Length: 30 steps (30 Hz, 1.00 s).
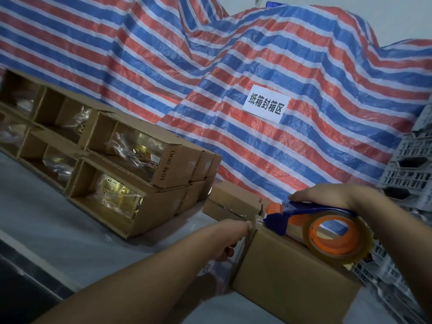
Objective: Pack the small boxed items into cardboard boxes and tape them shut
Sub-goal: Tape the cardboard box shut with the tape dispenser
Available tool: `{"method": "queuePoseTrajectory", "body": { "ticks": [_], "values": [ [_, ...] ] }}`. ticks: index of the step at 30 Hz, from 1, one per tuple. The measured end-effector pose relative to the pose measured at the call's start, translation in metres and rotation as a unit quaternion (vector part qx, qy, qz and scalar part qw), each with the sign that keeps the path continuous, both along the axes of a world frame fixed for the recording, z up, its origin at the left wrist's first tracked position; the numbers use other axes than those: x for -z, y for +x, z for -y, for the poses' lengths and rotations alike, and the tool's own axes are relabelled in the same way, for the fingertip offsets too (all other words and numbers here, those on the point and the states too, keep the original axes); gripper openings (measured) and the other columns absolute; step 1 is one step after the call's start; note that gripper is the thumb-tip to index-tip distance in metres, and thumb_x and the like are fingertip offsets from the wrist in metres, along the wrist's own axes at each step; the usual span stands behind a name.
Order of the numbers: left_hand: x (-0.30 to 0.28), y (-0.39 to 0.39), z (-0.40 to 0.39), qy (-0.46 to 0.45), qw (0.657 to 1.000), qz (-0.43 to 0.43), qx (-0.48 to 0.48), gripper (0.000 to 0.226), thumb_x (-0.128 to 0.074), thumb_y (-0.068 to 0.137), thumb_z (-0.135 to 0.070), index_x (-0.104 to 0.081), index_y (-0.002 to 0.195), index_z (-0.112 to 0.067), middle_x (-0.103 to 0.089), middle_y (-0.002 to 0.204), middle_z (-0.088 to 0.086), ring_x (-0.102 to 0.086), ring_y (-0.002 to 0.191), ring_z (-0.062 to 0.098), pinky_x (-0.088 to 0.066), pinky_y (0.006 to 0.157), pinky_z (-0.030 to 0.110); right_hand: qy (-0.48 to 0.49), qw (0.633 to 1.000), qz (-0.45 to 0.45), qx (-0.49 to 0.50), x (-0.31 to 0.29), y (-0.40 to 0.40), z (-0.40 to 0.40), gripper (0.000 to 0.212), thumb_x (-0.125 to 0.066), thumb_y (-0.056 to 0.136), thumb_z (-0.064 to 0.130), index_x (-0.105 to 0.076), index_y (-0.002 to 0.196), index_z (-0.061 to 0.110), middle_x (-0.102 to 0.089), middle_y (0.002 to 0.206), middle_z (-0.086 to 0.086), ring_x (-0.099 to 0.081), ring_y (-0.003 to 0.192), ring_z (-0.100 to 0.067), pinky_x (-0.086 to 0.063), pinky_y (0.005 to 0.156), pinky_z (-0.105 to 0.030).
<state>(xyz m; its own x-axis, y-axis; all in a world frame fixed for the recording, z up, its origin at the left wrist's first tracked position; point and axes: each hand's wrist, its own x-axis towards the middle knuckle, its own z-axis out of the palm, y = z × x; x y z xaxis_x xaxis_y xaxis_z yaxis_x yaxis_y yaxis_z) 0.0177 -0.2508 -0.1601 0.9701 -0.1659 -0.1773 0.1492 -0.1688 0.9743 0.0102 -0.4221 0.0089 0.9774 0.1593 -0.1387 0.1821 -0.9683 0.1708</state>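
The box [287, 272] being sealed sits on the surface [70, 232] at the near right, and everything else is placed from it. The right hand [327, 195] is wrapped over the handle of the dispenser [311, 216], pressing its front edge down on the box's top at the far-left corner — a position that suits running tape along the seam, the roll [336, 239] trailing behind over the lid. The left hand [230, 242] lies against the box's left end, fingers curled at the edge, probably steadying the box or pinning the tape end; whether it pinches anything I cannot tell. Just beyond the box lies a closed carton [233, 202]. Farther left of the box, open cartons [131, 174] stand stacked on their sides, mouths toward the person, with bagged items [131, 148] showing — likely awaiting closure. A striped tarp [233, 66] with a paper sign [266, 104] hangs behind.
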Motion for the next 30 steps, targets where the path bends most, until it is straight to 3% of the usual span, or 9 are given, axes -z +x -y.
{"method": "queuePoseTrajectory", "body": {
  "ticks": [4, 6, 9, 12, 16, 21, 23, 26, 30],
  "values": [
    [-0.017, 0.011, -0.001, 0.018, 0.984, 0.152, -0.086, 0.029, -0.043, 0.101, -0.03, -0.045, 0.076, -0.015, -0.04, 0.073, -0.001, -0.045, 0.067, 0.014, -0.039, 0.06, 0.026, -0.028, 1.0, 0.006, -0.009, 0.0, -0.001, -0.002, 0.03, -0.04, 0.107, 0.039, -0.047, 0.136, 0.033, -0.065, 0.11, 0.012, -0.063, 0.083, 0.0, -0.043, 0.054, -0.002],
    [-0.029, 0.01, -0.001, 0.0, 0.976, 0.194, -0.094, 0.031, -0.045, 0.1, -0.022, -0.042, 0.069, -0.018, -0.042, 0.07, -0.004, -0.042, 0.061, 0.008, -0.038, 0.051, 0.017, -0.017, 1.0, 0.012, -0.017, 0.0, -0.003, -0.003, 0.03, -0.041, 0.107, 0.037, -0.046, 0.137, 0.034, -0.064, 0.121, 0.008, -0.063, 0.089, 0.0, -0.042, 0.056, -0.001],
    [-0.034, 0.008, 0.004, 0.024, 0.985, 0.167, -0.033, 0.029, -0.046, 0.101, -0.022, -0.046, 0.072, -0.018, -0.044, 0.07, -0.003, -0.039, 0.057, 0.007, -0.035, 0.041, 0.014, -0.003, 1.0, 0.005, -0.007, 0.0, -0.008, -0.004, 0.027, -0.04, 0.108, 0.037, -0.047, 0.133, 0.035, -0.066, 0.123, 0.006, -0.066, 0.098, -0.005, -0.044, 0.057, -0.002],
    [-0.026, 0.004, 0.008, 0.032, 0.993, 0.114, 0.004, 0.024, -0.045, 0.1, -0.035, -0.05, 0.082, -0.019, -0.044, 0.071, -0.002, -0.036, 0.058, 0.009, -0.031, 0.05, 0.02, -0.017, 1.0, 0.009, -0.024, 0.001, -0.007, -0.003, 0.024, -0.042, 0.107, 0.036, -0.048, 0.131, 0.035, -0.067, 0.119, 0.008, -0.067, 0.102, -0.007, -0.045, 0.06, -0.004],
    [-0.015, 0.008, 0.01, 0.002, 0.992, 0.125, 0.025, 0.028, -0.051, 0.095, -0.047, -0.053, 0.084, -0.021, -0.046, 0.07, -0.004, -0.036, 0.059, 0.009, -0.031, 0.053, 0.021, 0.0, 1.0, 0.008, -0.023, 0.0, -0.003, 0.0, 0.015, -0.042, 0.108, 0.035, -0.052, 0.119, 0.035, -0.069, 0.109, 0.008, -0.068, 0.097, -0.007, -0.047, 0.059, -0.004],
    [-0.015, 0.011, 0.006, 0.037, 0.991, 0.127, 0.034, 0.031, -0.053, 0.092, -0.052, -0.054, 0.084, -0.022, -0.046, 0.071, -0.004, -0.037, 0.06, 0.01, -0.033, 0.052, 0.021, -0.07, 0.997, -0.007, -0.038, 0.0, 0.002, 0.001, 0.032, -0.048, 0.106, 0.033, -0.047, 0.137, 0.028, -0.065, 0.125, 0.001, -0.065, 0.108, -0.014, -0.046, 0.064, -0.005],
    [-0.018, 0.012, 0.006, 0.065, 0.989, 0.129, 0.03, 0.028, -0.052, 0.094, -0.048, -0.055, 0.086, -0.021, -0.047, 0.071, -0.003, -0.037, 0.059, 0.01, -0.033, 0.05, 0.021, -0.029, 0.999, -0.012, -0.009, -0.002, 0.006, 0.004, 0.03, -0.042, 0.107, 0.038, -0.051, 0.133, 0.026, -0.07, 0.117, -0.002, -0.069, 0.1, -0.013, -0.048, 0.062, -0.008],
    [-0.024, 0.012, 0.005, 0.098, 0.987, 0.127, 0.032, 0.028, -0.052, 0.095, -0.045, -0.054, 0.082, -0.02, -0.045, 0.065, -0.004, -0.035, 0.053, 0.009, -0.03, 0.045, 0.02, 0.08, 0.993, -0.05, 0.072, -0.007, 0.009, 0.005, 0.042, -0.034, 0.106, 0.05, -0.061, 0.114, 0.019, -0.074, 0.076, 0.001, -0.071, 0.067, -0.007, -0.049, 0.056, -0.012],
    [-0.026, 0.01, 0.005, 0.108, 0.985, 0.13, 0.033, 0.026, -0.048, 0.096, -0.04, -0.058, 0.091, -0.016, -0.045, 0.072, 0.0, -0.036, 0.058, 0.012, -0.028, 0.046, 0.021, 0.088, 0.99, -0.059, 0.096, -0.017, 0.002, 0.016, 0.051, -0.035, 0.104, 0.056, -0.065, 0.094, 0.017, -0.067, 0.059, 0.005, -0.062, 0.051, -0.005, -0.047, 0.052, -0.012]
  ]
}}
